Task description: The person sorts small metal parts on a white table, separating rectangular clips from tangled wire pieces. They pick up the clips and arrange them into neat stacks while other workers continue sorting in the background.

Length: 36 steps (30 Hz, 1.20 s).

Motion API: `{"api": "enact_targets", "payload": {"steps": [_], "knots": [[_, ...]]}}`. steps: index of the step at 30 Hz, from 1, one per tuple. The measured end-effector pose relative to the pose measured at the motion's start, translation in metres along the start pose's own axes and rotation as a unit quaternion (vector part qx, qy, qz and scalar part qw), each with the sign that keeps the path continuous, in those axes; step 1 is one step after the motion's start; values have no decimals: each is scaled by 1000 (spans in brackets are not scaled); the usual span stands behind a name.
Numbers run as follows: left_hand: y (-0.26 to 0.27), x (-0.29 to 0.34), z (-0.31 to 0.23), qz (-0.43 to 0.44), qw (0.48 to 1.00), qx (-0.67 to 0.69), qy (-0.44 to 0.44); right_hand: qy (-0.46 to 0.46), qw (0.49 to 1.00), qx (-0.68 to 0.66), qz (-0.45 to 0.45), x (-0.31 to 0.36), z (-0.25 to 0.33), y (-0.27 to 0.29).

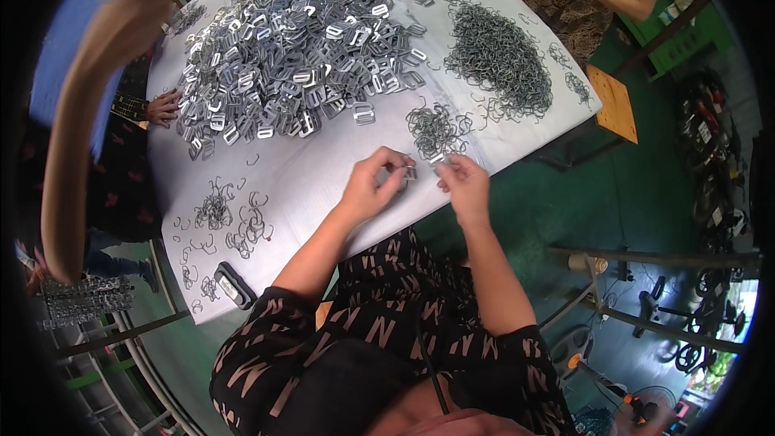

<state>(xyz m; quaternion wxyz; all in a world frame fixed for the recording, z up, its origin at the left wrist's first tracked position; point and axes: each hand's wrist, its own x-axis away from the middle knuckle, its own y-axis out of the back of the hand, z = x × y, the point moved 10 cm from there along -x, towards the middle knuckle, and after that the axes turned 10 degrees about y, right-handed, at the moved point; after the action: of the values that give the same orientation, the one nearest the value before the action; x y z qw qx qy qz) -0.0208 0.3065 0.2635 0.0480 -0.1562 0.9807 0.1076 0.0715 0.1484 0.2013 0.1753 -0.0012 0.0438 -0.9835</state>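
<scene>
My left hand (376,184) is closed in a pinch on a small metal buckle (410,171), just above the near edge of the white table (323,186). Close by on its right, my right hand (468,187) is also pinched, its fingertips at a small shiny metal piece whose kind is too small to make out. Right beyond both hands lies a small heap of bent wire hooks (434,129). Farther off, a big pile of flat, slotted metal buckles (282,56) covers much of the tabletop.
A larger heap of wire hooks (496,56) lies at the far right. Loose hooks (214,210) and a small black box (234,284) are at the near left. Other people's hands, one (164,108) at the left edge, are around the table; a blurred arm (69,145) crosses the far left.
</scene>
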Motion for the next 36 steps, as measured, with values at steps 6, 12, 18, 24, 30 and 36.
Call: {"api": "enact_targets", "payload": {"steps": [6,12,18,24,30,36], "knots": [[-53,-14,-21,79,991,-92,-56,51,998,28,14,0,40,20],[-77,-24,-38,109,979,-128,-113,96,990,108,1,2,54,38],[-92,-33,-23,142,967,-195,-84,160,971,179,-3,2,76,40],[-97,-79,-18,215,968,-81,-97,178,967,179,-46,1,80,65],[-44,-215,37,-81,931,-351,-56,182,964,174,-82,-2,87,91],[-88,-259,53,-39,828,-551,-97,172,966,146,-124,8,87,123]]}}
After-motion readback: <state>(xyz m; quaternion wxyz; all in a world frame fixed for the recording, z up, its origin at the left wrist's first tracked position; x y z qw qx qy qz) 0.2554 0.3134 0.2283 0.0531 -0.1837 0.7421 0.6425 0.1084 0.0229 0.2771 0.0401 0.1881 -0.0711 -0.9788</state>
